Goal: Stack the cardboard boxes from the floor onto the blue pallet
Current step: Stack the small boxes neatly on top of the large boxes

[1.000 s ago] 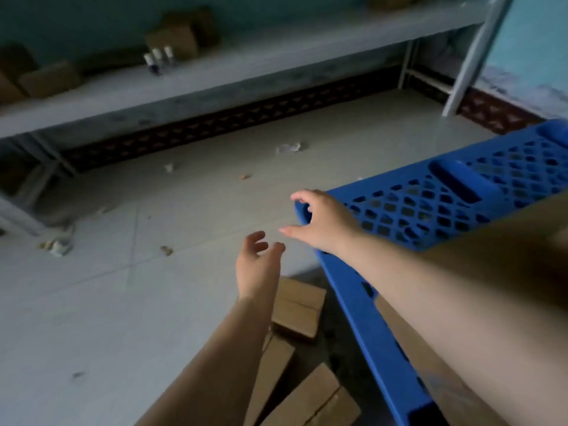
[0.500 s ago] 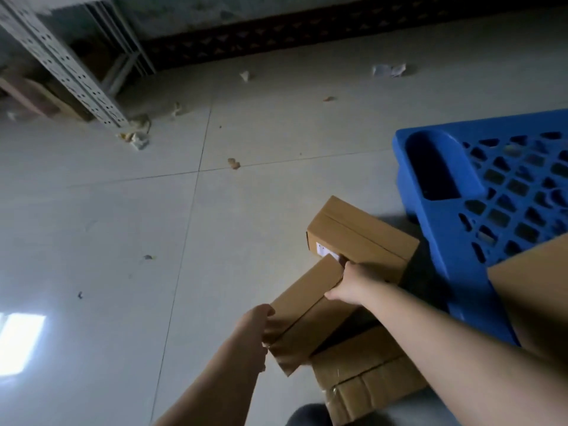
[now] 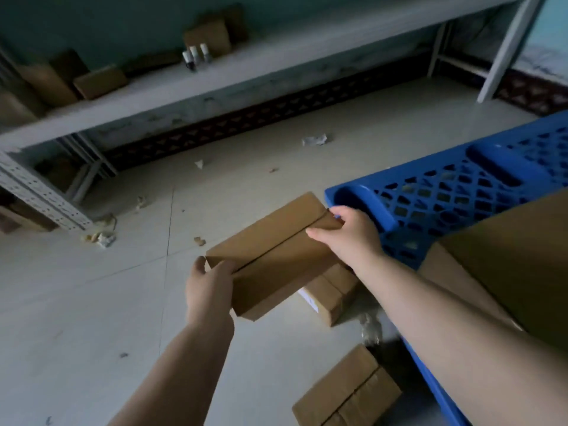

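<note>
1. Head view: a long flat cardboard box [image 3: 273, 250] is held in the air above the floor [image 3: 92, 302], just left of the near-left corner of the blue pallet [image 3: 430, 198]. Box is tilted, with its far-right end higher than its near-left end.
2. Left hand [image 3: 209, 290] grips the near-left end of the held box: thumb on the top face, fingers curled under and mostly hidden.
3. Right hand [image 3: 353, 232] grips the far-right end: thumb lies across the top face, fingers wrap the end edge.
4. Both hands are closed on the same box; neither is free.
5. Second box [image 3: 329, 293] lies on the floor directly below the held one, against the pallet's side, with a white label on its near face.
6. Third box [image 3: 347, 395] lies on the floor nearer the camera, beside the pallet's edge.
7. Large cardboard box [image 3: 507, 256] already sits on the pallet at right, partly cut off by the frame and the right forearm.
8. Pallet deck is a lattice grid with a long oval slot; the far part is bare.
9. Far side: a grey metal shelf [image 3: 215, 84] along the wall carries several brown boxes and three small bottles [image 3: 195, 56].
10. Paper scraps [image 3: 313, 139] lie scattered on the floor between shelf and pallet.
</note>
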`<state>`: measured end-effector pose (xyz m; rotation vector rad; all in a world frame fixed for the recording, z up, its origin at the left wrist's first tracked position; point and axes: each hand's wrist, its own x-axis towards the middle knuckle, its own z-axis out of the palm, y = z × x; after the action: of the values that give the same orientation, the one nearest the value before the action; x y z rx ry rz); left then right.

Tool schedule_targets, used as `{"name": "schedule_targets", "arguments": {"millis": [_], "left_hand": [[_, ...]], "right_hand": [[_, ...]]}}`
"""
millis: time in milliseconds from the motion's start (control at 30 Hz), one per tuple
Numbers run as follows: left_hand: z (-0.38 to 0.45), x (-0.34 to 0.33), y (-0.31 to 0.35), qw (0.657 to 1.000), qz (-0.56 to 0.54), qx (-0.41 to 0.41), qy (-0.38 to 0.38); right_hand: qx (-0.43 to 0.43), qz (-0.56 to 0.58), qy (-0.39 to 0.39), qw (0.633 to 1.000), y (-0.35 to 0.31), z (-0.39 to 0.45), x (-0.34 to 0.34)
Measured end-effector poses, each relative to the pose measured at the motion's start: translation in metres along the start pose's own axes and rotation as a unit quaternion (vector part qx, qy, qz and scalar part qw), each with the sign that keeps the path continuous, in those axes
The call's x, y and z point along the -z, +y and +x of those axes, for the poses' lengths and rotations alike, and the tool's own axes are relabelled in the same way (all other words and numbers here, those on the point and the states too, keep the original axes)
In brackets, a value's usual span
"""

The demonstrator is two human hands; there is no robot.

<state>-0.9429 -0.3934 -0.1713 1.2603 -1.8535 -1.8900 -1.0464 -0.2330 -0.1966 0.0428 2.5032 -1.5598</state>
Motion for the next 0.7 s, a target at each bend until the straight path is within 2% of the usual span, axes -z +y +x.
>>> {"name": "schedule_targets", "arguments": {"millis": [200, 300, 467, 600, 700], "left_hand": [[-0.1, -0.051, 0.075, 0.987, -0.081, -0.073, -0.117], [-0.15, -0.082, 0.09, 0.976, -0.111, -0.106, -0.153], [-0.206, -0.126, 0.067, 0.959, -0.057, -0.175, -0.217], [-0.226, -0.147, 0.039, 0.954, -0.025, -0.143, -0.262], [-0.236, -0.165, 0.019, 0.944, 0.011, -0.128, -0.302]], "right_hand": [[0.079, 0.045, 0.159, 0.983, -0.07, -0.017, 0.127], [0.099, 0.053, 0.223, 0.968, -0.081, -0.032, 0.193], [0.081, 0.015, 0.305, 0.949, -0.048, -0.065, 0.264], [0.031, -0.046, 0.327, 0.943, -0.004, -0.086, 0.286], [-0.029, -0.148, 0.317, 0.936, 0.027, -0.095, 0.294]]}}
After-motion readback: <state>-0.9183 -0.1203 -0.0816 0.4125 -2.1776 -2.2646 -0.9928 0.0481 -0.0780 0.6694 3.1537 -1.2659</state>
